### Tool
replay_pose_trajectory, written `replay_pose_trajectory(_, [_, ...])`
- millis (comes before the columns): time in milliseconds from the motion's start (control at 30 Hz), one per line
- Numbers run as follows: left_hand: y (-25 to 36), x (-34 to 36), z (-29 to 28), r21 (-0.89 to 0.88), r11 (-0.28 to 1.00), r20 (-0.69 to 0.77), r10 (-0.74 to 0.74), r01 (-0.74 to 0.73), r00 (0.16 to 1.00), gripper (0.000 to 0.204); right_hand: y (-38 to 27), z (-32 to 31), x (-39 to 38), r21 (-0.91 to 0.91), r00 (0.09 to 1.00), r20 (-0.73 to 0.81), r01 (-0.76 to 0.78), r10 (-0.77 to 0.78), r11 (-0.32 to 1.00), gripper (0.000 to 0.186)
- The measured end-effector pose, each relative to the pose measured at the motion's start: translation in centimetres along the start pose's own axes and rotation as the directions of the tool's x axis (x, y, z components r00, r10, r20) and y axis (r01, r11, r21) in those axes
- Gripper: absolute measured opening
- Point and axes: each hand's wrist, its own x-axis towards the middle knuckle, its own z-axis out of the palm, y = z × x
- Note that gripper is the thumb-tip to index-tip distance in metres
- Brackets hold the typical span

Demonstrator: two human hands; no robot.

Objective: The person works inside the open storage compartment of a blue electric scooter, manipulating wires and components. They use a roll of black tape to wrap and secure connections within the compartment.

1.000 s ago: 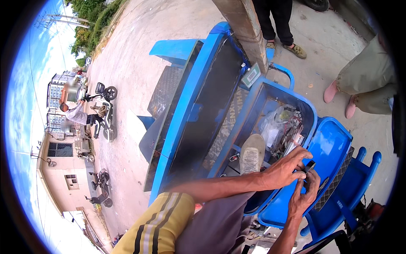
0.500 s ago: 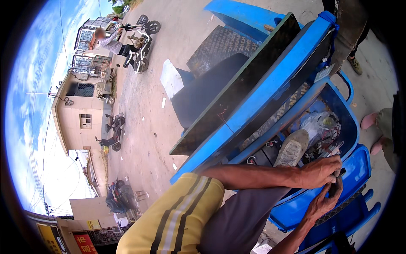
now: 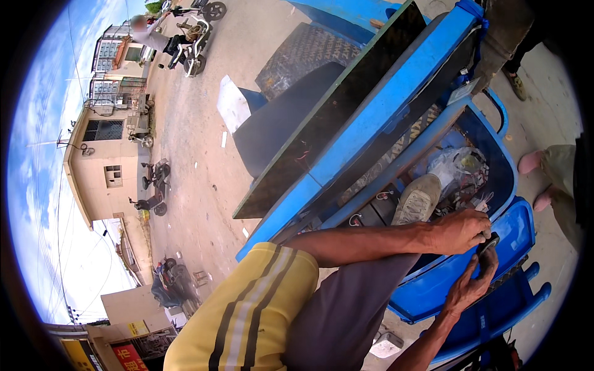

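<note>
My left hand [image 3: 463, 231], reaching out of a yellow striped sleeve [image 3: 247, 309], is closed, with its fingertips pinched together. What they pinch, if anything, is too small to make out. Just below it, my right hand [image 3: 473, 283] grips a small black rounded object [image 3: 490, 243] between thumb and fingers. Both hands are close together over the blue lid-like panel [image 3: 512, 238]. Beside them is an open blue compartment [image 3: 504, 161] of a vehicle, holding a clear plastic bag [image 3: 450, 167] and loose bits. My shoe [image 3: 418, 199] rests inside it, next to dark batteries [image 3: 371, 213] with wires.
A long blue frame [image 3: 371, 117] and a dark board [image 3: 328, 117] slant across the middle. Another person's legs [image 3: 560, 167] stand at the right, and a shoe [image 3: 516, 86] shows above them. Scooters [image 3: 154, 188] and a rider [image 3: 151, 38] are on the road beyond.
The whole view has shifted, so the scene sits a little further left and up. My left fingers have drawn slightly apart from the black object, which now shows more in my right hand.
</note>
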Motion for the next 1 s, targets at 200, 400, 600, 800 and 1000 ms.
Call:
replay_pose_trajectory(200, [-0.8,-0.7,-0.2,0.070,0.996,0.031,0.047,-0.049,0.998,0.011,0.9,0.7,-0.9,0.000,0.999,0.023,0.035,-0.035,0.999,0.028])
replay_pose_trajectory(400, [-1.4,-1.3,0.1,0.160,0.987,0.063,-0.012,0.002,0.998,0.019,0.3,1.3,-1.0,-0.010,0.997,0.028,0.077,-0.076,0.997,0.029])
replay_pose_trajectory(600, [-0.5,-1.5,-0.9,0.199,0.980,0.008,0.005,-0.006,1.000,0.020,-0.7,1.1,-0.4,-0.056,0.996,0.046,0.084,-0.081,0.995,0.026])
replay_pose_trajectory(800, [-1.0,-1.9,-0.8,0.436,0.898,0.024,0.048,-0.053,0.999,0.026,0.1,1.3,-0.2,-0.156,0.985,0.063,0.166,-0.158,0.974,0.026])
replay_pose_trajectory(1000, [-0.8,-1.8,-0.9,0.530,0.845,0.081,0.036,-0.074,0.996,0.035,0.1,1.4,-0.5,-0.157,0.984,0.131,0.137,-0.117,0.978,0.028])
